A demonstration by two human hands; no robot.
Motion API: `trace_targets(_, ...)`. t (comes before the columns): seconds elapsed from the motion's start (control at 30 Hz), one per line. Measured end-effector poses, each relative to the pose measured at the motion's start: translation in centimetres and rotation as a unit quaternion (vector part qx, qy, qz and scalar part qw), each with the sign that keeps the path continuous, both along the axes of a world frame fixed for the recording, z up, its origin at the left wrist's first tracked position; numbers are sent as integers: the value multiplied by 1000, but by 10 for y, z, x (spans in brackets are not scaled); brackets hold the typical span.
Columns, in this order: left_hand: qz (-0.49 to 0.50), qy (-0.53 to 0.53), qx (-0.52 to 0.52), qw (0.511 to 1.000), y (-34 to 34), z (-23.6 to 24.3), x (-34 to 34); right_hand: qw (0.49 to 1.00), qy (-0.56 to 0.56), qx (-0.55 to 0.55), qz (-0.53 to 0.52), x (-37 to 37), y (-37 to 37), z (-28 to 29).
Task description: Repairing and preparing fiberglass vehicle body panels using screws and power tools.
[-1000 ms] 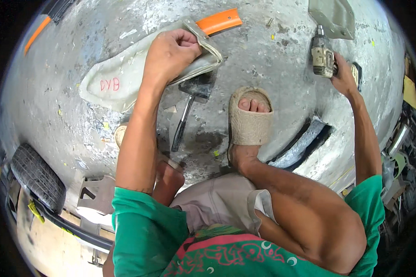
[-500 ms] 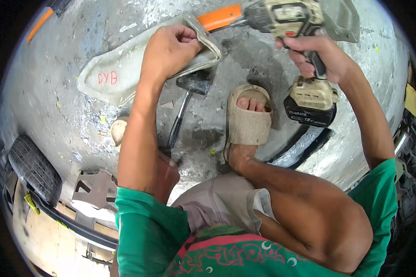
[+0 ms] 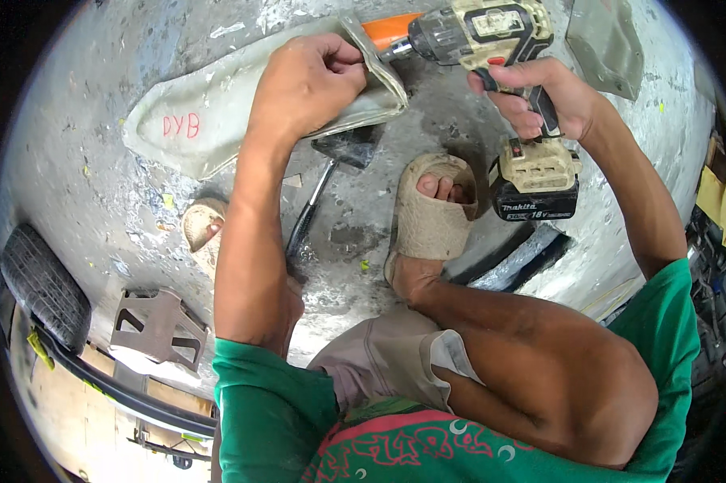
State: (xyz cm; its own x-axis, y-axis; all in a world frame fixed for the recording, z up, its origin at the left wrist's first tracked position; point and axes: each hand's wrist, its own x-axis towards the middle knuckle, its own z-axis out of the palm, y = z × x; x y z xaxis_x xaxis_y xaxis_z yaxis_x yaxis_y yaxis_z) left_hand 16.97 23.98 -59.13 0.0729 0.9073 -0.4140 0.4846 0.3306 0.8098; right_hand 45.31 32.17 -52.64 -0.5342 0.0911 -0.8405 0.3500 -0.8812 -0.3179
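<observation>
My right hand point(image 3: 540, 97) grips a beige and black cordless drill point(image 3: 500, 32) by its handle, index finger at the trigger. The drill's bit meets, or nearly meets, the outside of the end flange of a long grey molded shell point(image 3: 210, 105) with red handwriting. Inside that same end, my left hand point(image 3: 311, 84) has thumb and fingers pinched together near the flange; what lies between them is hidden. Just below the shell's open end lies a hammer point(image 3: 343, 149) with a black head, its handle running toward me.
An orange bar point(image 3: 391, 30) lies behind the flange. Another grey molded piece point(image 3: 608, 48) is at the far right. My sandalled foot point(image 3: 435, 201) rests beside the hammer. A dark strip point(image 3: 524, 258), a stool point(image 3: 158, 330) and a tyre point(image 3: 45, 286) are around me on the stained floor.
The drill has come left and slightly down, bringing its bit to the shell's flange. The shell's end has shifted a little to the right with my left hand, which stays pinched.
</observation>
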Motion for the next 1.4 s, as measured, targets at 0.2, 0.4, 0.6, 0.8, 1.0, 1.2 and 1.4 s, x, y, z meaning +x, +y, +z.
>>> trace_targets(0.2, -23, 19, 4, 1000, 1, 4, 0, 1000, -6, -4, -1, 1, -3, -14)
trace_targets(0.4, -16, 21, -6, 1000, 2, 2, 0, 999, 30, -42, 2, 1, 4, -18)
trace_targets(0.6, -21, 10, 8, 1000, 1, -1, -1, 997, 35, -61, 17, 8, 15, -34)
trace_targets(0.8, -39, 18, 8, 999, 1, -1, 0, 996, 48, -5, 71, 3, 22, -29)
trace_targets(1.0, -41, 28, 26, 998, 0, -2, -1, 998, 25, -26, 56, 3, 20, -31)
trace_targets(1.2, -41, 61, 82, 994, 2, -4, -2, 997, 8, -21, 72, 0, 24, -26)
trace_targets(1.4, -22, 35, 90, 995, -2, 7, -2, 997, 27, -48, 62, 2, 25, -29)
